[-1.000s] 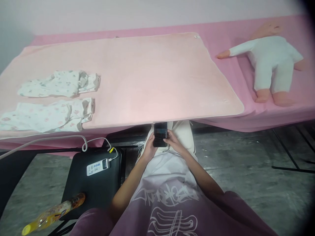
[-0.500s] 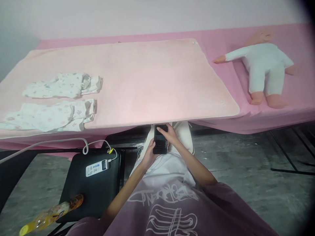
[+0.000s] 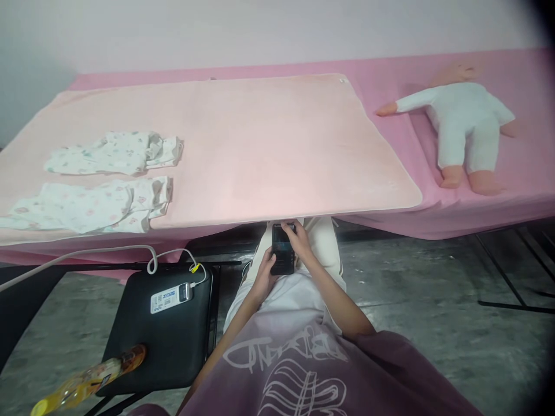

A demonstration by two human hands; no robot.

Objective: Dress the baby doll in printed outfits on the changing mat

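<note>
A black phone [image 3: 282,259] is held upright over my lap, just below the front edge of the pink-covered table. My left hand [image 3: 265,276] grips its lower left side, the thumb along the edge. Around its upper right side is my right hand [image 3: 300,240], with the thumb over the top part of the screen. What the screen shows is too small to read. The fingers behind the phone are hidden.
A light pink mat [image 3: 277,144] carries folded baby clothes [image 3: 99,153] at the left. A doll [image 3: 466,127] in white lies at the right. On a black stool [image 3: 160,346] are a cabled white device [image 3: 167,299] and a bottle [image 3: 87,378].
My right thumb has moved up and to the right across the phone's screen. The view has shifted slightly; both hands still hold the phone.
</note>
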